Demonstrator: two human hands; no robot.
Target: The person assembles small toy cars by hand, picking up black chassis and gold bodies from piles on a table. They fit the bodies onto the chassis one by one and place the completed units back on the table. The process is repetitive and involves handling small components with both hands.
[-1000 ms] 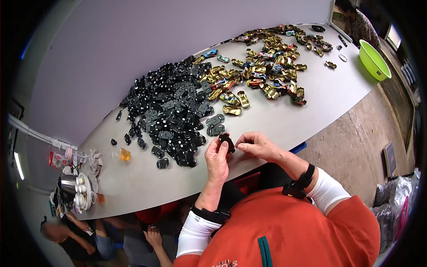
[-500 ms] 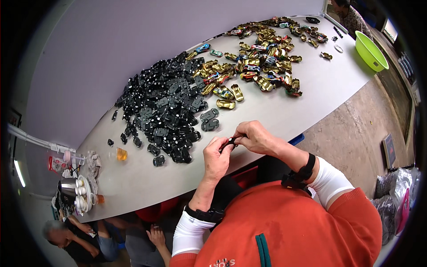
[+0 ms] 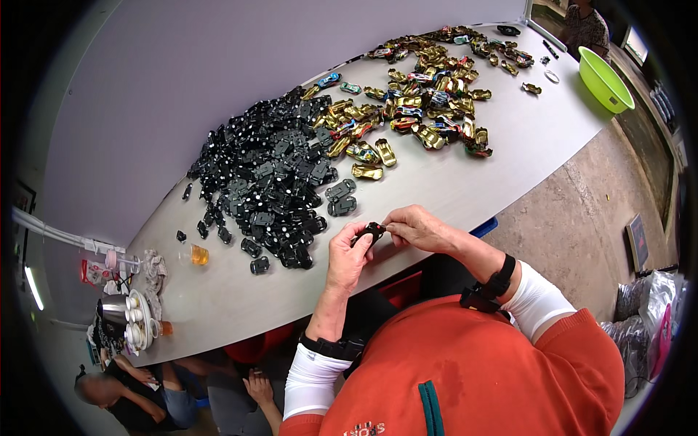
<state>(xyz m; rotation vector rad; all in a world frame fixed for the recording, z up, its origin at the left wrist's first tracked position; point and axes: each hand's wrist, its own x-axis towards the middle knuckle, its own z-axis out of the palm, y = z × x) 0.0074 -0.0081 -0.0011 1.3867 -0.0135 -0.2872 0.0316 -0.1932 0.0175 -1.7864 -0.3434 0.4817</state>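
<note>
Over the near table edge, my left hand [image 3: 345, 261] grips a small black toy car part [image 3: 373, 230] between thumb and fingers. A reddish spot shows on that part. Just right of it, my right hand [image 3: 416, 227] is closed in a pinch, its fingertips beside the part; what they hold is too small to make out. Ahead and to the left lies a heap of black toy car bases [image 3: 269, 156], with a couple of loose grey-black bases [image 3: 340, 198] nearest my hands. Gold and multicoloured toy car bodies [image 3: 429, 109] are spread beyond.
A green basin [image 3: 605, 83] stands at the table's far right corner. At the left end are a cup of amber drink [image 3: 195, 254], a cloth [image 3: 154, 272] and a tray of white cups [image 3: 147, 330]. Other people sit at lower left; another person is at upper right.
My left hand has tilted the black car part up so more of it shows. My right fingers have drawn slightly away to the right and down, still pinched.
</note>
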